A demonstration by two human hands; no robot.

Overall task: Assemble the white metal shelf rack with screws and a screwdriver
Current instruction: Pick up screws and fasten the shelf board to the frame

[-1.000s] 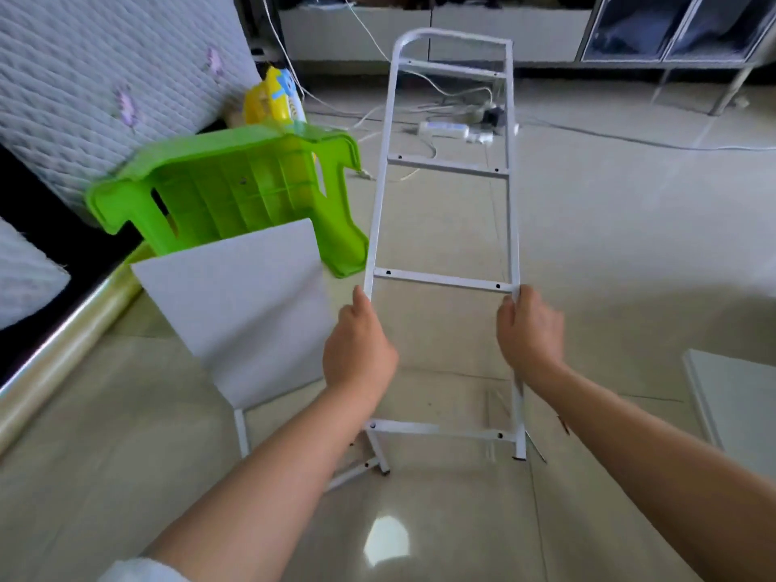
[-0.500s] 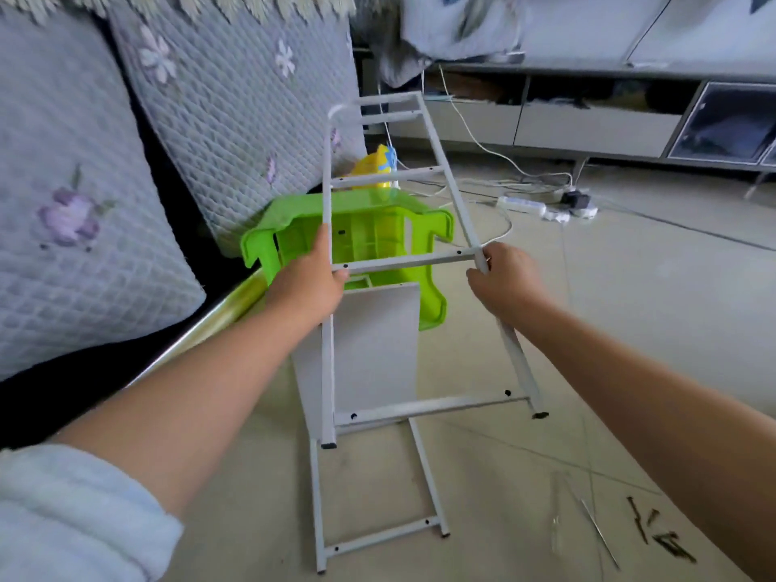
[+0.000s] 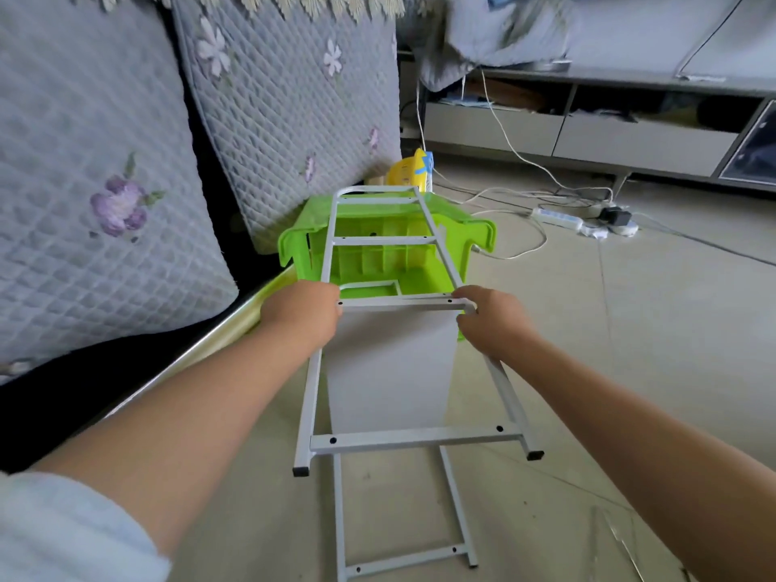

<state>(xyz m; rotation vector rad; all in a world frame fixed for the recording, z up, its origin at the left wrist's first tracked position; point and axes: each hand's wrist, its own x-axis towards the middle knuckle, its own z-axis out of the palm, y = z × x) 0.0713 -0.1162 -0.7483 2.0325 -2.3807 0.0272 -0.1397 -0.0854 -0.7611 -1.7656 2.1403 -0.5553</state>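
Above the tiled floor, tilted away from the person, one white ladder-shaped side frame shows four crossbars with dark screw holes and two black-capped feet. Left hand curls round its left rail, right hand round its right rail, both at one crossbar. Behind lie one white panel and one green plastic stool on its side. Below lies a second white frame.

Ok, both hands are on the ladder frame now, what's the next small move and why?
Probably lower the white side frame onto the shelf panel and align the holes: left hand and right hand hold it above the panel and the second frame.
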